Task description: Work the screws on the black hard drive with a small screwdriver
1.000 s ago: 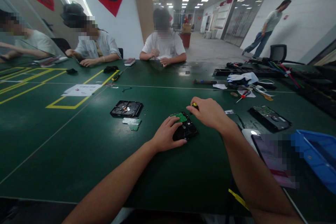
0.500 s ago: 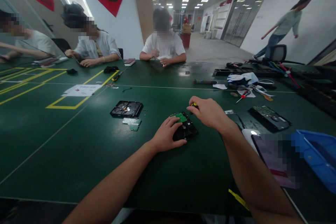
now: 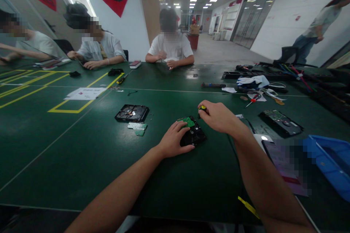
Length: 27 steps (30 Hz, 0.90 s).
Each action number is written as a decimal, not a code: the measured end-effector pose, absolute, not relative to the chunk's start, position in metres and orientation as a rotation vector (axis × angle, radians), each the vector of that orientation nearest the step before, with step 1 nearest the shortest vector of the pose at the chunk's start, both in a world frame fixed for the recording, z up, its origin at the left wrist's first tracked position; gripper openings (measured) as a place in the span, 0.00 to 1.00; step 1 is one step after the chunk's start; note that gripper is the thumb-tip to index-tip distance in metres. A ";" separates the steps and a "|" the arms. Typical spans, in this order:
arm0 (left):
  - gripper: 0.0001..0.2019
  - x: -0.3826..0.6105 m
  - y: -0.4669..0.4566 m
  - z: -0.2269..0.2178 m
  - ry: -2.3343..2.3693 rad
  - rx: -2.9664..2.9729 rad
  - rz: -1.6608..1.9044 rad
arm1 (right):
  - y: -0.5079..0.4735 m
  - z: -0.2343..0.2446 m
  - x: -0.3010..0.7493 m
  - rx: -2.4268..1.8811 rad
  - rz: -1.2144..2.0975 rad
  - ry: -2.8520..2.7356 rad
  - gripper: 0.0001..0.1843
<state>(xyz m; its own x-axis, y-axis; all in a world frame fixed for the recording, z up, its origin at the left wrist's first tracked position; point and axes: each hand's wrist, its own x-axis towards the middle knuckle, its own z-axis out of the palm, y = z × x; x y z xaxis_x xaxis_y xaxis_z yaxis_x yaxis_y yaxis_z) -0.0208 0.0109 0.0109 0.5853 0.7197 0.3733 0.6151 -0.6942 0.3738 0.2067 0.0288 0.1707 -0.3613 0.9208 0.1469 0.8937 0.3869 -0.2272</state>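
A black hard drive (image 3: pixel 193 136) with a green circuit board (image 3: pixel 188 121) lies on the table in front of me. My left hand (image 3: pixel 175 139) grips it from the left, fingers over the top and thumb along the near edge. In my right hand (image 3: pixel 218 116) is a screwdriver (image 3: pixel 202 108) with a yellow and black handle, held upright. Its shaft reaches down to the drive's far right side; I cannot make out the tip's contact. To the left sit another opened hard drive (image 3: pixel 132 113), a loose circuit board (image 3: pixel 138 129) and tiny screws.
On the right are a third hard drive (image 3: pixel 281 122), a phone-like slab (image 3: pixel 284 167) and a blue bin (image 3: pixel 330 164). Farther back lie a red screwdriver (image 3: pixel 254 99), gloves (image 3: pixel 253 82) and cables. Several people sit across the green table (image 3: pixel 90 164); another person stands at the far right.
My right hand has shifted slightly and its grip has turned, showing more of the screwdriver handle. My left hand and the drive stay put. The person at right has walked farther right.
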 end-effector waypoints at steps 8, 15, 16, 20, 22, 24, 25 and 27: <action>0.39 -0.020 0.012 0.008 1.108 2.609 0.776 | 0.028 0.172 0.203 -1.765 -0.084 -2.365 0.18; 0.39 -0.019 0.010 0.011 1.104 2.600 0.792 | 0.031 0.171 0.203 -1.742 -0.119 -2.339 0.20; 0.39 -0.019 0.010 0.011 1.104 2.598 0.792 | 0.031 0.171 0.203 -1.714 -0.096 -2.344 0.18; 0.40 -0.020 0.011 0.011 1.108 2.596 0.780 | 0.033 0.168 0.204 -1.614 0.011 -2.340 0.11; 0.40 -0.020 0.011 0.012 1.110 2.603 0.766 | 0.033 0.168 0.205 -1.606 0.045 -2.308 0.13; 0.40 -0.020 0.011 0.012 1.111 2.609 0.755 | 0.033 0.168 0.206 -1.597 0.073 -2.291 0.15; 0.40 -0.020 0.011 0.012 1.112 2.609 0.752 | 0.033 0.168 0.206 -1.582 0.090 -2.294 0.14; 0.39 -0.020 0.011 0.013 1.113 2.599 0.755 | 0.033 0.168 0.207 -1.519 0.122 -2.321 0.13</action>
<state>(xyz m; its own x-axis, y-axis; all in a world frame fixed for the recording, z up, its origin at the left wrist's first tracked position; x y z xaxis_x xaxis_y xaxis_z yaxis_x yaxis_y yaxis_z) -0.0202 0.0106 0.0130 0.5823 0.7230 0.3718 0.6126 -0.6909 0.3840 0.2071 0.0329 0.1680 -0.3554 0.9003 0.2515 0.8689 0.4173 -0.2662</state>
